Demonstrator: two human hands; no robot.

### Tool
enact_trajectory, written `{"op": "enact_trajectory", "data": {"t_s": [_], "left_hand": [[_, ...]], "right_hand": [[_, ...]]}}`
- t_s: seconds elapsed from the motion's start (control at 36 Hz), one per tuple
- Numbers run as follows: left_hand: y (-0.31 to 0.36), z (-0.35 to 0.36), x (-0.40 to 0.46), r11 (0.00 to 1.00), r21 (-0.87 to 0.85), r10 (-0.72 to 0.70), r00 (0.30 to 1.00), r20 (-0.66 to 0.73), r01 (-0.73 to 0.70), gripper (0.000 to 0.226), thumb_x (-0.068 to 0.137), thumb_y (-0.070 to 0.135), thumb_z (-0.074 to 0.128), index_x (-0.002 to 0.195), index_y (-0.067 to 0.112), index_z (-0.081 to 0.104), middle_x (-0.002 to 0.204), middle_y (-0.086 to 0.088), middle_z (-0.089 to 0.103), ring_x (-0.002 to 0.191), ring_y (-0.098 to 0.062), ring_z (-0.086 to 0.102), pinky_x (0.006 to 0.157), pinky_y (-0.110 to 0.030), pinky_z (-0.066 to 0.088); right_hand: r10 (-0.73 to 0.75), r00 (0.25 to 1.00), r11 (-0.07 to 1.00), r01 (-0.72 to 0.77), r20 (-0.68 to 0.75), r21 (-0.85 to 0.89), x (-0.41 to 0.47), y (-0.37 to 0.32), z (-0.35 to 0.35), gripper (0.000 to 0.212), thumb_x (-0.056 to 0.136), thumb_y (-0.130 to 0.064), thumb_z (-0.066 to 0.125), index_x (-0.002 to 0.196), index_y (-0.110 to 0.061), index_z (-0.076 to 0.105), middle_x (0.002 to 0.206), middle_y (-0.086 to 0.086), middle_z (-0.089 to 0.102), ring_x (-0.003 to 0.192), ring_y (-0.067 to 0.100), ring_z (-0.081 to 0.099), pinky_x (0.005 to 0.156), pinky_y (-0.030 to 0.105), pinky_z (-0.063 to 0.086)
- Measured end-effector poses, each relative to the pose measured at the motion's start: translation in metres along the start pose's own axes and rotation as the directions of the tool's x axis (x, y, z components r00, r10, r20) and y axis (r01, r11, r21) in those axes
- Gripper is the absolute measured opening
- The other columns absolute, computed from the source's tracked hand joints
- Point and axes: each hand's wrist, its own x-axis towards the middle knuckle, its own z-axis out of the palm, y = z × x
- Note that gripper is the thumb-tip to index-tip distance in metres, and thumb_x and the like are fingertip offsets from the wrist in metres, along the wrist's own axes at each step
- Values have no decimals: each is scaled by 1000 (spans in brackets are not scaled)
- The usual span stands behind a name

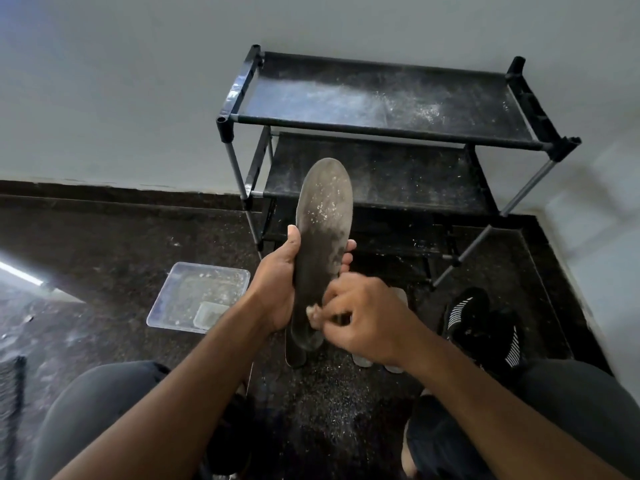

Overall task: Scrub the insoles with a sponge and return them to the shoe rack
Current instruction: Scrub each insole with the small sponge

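Right hand (367, 320) fingers curled, pinching a small sponge (313, 311) against the heel end of the insole (322, 244); hand blurred. Left hand (277, 282) fingers wrapped round the insole's middle, holding it upright, toe up, in front of the dusty black shoe rack (381, 133). Left of the insole, clear plastic tray (199, 296) on the floor; right of it, black shoe (481, 327). More insoles (362, 360) lie below it.
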Motion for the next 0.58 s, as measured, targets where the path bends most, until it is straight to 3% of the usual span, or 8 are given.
{"op": "enact_trajectory", "data": {"t_s": [0.06,0.14,0.19,0.28,0.39,0.47,0.53,0.58], "left_hand": [[1,-3,0,1000,-12,3,1000,5,-3,84,105,64,22,140,-3,57,138,-19,63,113,-24,65,109,-39,46],[3,-2,-1,999,7,-40,998,53,40,86,103,68,23,133,-1,65,132,-16,66,111,-24,65,107,-41,48],[4,2,-3,998,-18,-63,994,90,65,86,103,69,24,128,0,69,128,-15,66,111,-24,66,109,-43,47],[5,7,-3,993,-114,-30,997,71,38,88,104,67,23,124,-5,69,120,-16,68,102,-21,67,101,-35,52],[8,0,1,973,-226,41,998,-45,-50,82,107,61,22,130,-7,62,122,-17,70,96,-21,68,86,-30,60],[11,-1,0,971,-220,76,995,-70,-90,78,108,59,23,131,-7,59,124,-18,70,98,-23,69,85,-32,62],[11,1,0,974,-206,79,994,-73,-93,78,108,59,23,131,-6,58,123,-18,70,96,-25,70,85,-34,62],[10,3,-1,979,-185,74,995,-70,-86,80,107,60,22,130,-5,61,121,-16,71,94,-23,71,86,-36,61]], "right_hand": [[19,995,999,-24,99,43,-7,-1,-9,14,87,-23,72,83,-15,83,82,-9,67,75,9,63,65,38,55],[-10,994,996,19,-106,86,-8,-4,-22,12,86,-17,73,92,-14,83,86,-5,69,82,10,65,81,25,56],[-59,974,998,57,-217,-13,-4,-2,-19,13,89,-16,71,96,-12,81,87,-2,67,86,10,63,94,20,51],[-41,990,996,30,-135,-84,-3,-3,-2,20,95,-26,63,97,-15,81,91,-7,62,85,9,60,78,30,57],[-36,998,998,34,51,49,-12,-12,9,15,89,-21,69,92,-13,82,90,-7,65,82,8,63,69,34,56],[-42,996,987,53,-81,150,-14,-17,-2,12,87,-20,72,91,-15,82,87,-7,67,80,10,64,67,33,55],[-55,974,994,73,-219,76,-10,-14,-6,14,89,-20,71,94,-12,81,87,-4,66,80,12,62,67,34,54],[-77,967,997,68,-243,-44,-6,-9,-2,15,91,-19,70,97,-10,81,88,-4,64,81,15,60,67,35,54]]}}
